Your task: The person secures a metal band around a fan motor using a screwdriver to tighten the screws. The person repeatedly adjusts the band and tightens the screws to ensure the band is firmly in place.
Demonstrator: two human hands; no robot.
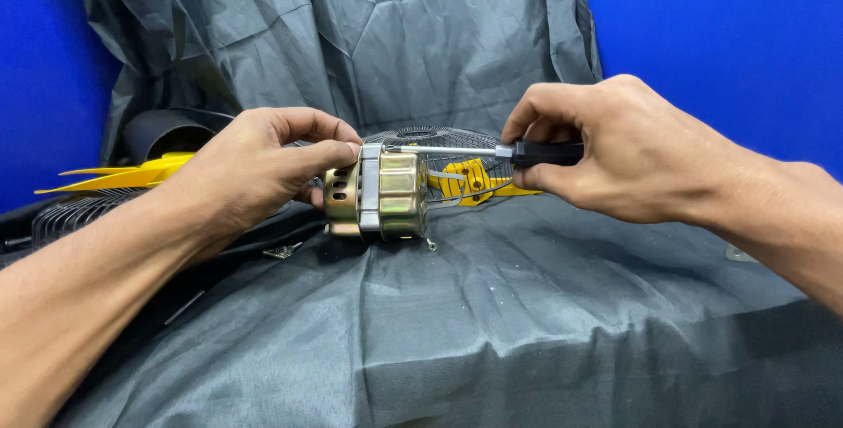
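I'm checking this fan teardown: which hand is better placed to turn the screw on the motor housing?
The right hand, probably: it already grips the screwdriver, whose shaft reaches the top of the brass-coloured motor housing. The left hand is busy steadying that housing.

Setting: a makeshift repair workstation. Indicators: a desk draped in grey cloth (492, 305), speckled with dust, set against a plain blue wall (720, 33). Dismantled fan parts are laid out on it: a brass-coloured motor (386, 193), wire grilles (70, 213), yellow blades (132, 173), and loose small hardware (281, 251). A screwdriver (492, 153) is in use.
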